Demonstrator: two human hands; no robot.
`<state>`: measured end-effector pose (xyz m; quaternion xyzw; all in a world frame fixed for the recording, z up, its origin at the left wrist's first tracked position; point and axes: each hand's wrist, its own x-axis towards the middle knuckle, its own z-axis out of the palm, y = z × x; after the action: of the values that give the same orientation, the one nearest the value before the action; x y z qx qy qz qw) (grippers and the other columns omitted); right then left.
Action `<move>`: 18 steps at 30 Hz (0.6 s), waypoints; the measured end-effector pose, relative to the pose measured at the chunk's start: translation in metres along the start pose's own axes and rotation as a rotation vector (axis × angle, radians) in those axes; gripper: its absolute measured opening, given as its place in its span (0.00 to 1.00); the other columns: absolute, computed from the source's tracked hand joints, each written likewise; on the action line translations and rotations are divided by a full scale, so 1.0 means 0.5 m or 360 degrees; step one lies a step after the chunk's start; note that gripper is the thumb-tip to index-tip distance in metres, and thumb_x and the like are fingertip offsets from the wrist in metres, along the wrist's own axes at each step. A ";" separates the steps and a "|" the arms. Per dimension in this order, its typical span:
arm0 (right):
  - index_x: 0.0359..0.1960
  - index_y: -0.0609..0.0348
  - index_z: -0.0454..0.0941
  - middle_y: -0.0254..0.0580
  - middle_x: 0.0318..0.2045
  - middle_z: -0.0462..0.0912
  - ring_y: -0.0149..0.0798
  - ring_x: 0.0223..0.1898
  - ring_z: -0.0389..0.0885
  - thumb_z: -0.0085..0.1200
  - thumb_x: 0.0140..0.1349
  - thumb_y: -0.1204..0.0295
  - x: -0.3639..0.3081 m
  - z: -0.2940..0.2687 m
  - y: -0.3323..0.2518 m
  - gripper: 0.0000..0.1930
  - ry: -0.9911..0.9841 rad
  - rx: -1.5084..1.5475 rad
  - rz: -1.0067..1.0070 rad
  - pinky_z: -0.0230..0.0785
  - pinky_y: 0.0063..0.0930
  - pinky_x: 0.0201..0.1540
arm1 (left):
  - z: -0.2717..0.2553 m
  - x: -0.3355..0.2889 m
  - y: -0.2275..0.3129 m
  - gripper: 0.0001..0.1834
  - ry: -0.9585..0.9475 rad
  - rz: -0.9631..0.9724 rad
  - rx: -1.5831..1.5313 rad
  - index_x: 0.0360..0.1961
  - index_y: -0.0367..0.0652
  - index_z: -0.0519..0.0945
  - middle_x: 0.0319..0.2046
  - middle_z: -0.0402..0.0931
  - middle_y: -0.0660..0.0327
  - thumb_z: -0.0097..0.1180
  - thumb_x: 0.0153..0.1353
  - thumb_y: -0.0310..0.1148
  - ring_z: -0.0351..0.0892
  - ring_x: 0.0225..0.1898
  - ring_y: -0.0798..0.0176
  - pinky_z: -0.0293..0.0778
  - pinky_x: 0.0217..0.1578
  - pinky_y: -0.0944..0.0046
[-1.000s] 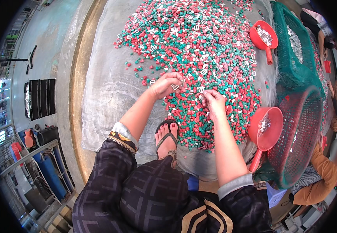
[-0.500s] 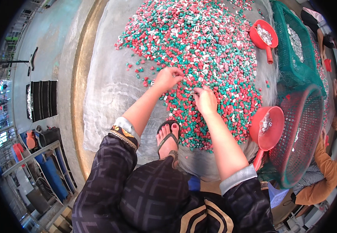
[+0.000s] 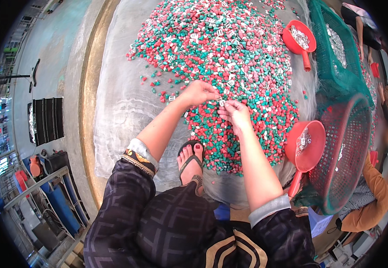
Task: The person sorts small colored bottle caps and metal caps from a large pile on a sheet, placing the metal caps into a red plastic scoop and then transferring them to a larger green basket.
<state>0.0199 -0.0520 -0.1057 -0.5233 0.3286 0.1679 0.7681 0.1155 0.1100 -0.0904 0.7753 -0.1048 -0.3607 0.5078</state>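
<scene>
A wide heap of small red, pink and green cone-shaped pieces point(image 3: 247, 89) lies before me, with small white buckle-like pieces point(image 3: 194, 36) scattered through it. Over its near part, my left hand point(image 3: 200, 93) reaches in from the left, fingertips pinched together; what they hold, if anything, is too small to make out. Just right of it, my right hand point(image 3: 237, 115) has thumb and forefinger closed on a small white buckle point(image 3: 222, 103). The fingertips of both hands are close together, with the buckle between them.
Two red scoops, a far one point(image 3: 299, 36) and a near one point(image 3: 305, 145), hold white pieces on the right. Beyond them stand a green netted basket point(image 3: 321, 58) and a tilted red basket point(image 3: 343, 152). My sandalled foot point(image 3: 190, 161) rests on the pale sheet point(image 3: 118, 116). Other people work at far right.
My left hand has shifted right and its fingers have straightened. My right hand's fingertips have turned toward it, and the white buckle now shows between them. The view has shifted slightly.
</scene>
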 end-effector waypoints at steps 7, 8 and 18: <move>0.39 0.68 0.68 0.55 0.37 0.77 0.51 0.38 0.80 0.42 0.61 0.75 -0.026 -0.008 0.003 0.08 -0.0149 0.0658 0.0005 0.76 0.36 0.42 | 0.040 0.015 0.013 0.10 -0.0124 0.0179 0.0376 0.29 0.39 0.82 0.26 0.80 0.59 0.63 0.47 0.34 0.78 0.30 0.68 0.72 0.37 0.66; 0.39 0.68 0.68 0.56 0.37 0.76 0.51 0.39 0.79 0.42 0.60 0.74 -0.027 -0.012 0.002 0.09 -0.0119 0.0733 0.0034 0.76 0.37 0.42 | 0.044 0.020 0.018 0.10 -0.0143 0.0151 0.0363 0.29 0.39 0.82 0.26 0.80 0.59 0.63 0.47 0.33 0.78 0.30 0.69 0.72 0.37 0.66; 0.41 0.70 0.64 0.60 0.38 0.75 0.52 0.41 0.78 0.41 0.61 0.69 -0.034 -0.027 -0.021 0.14 0.0013 0.0893 0.0065 0.75 0.37 0.42 | 0.076 0.080 0.041 0.15 0.0377 0.0280 0.1273 0.42 0.54 0.79 0.32 0.80 0.58 0.57 0.51 0.38 0.78 0.38 0.54 0.73 0.40 0.55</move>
<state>0.0091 -0.0672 -0.0900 -0.2841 0.3760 0.0838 0.8780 0.1233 0.0525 -0.0994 0.9354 -0.2432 -0.1552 0.2046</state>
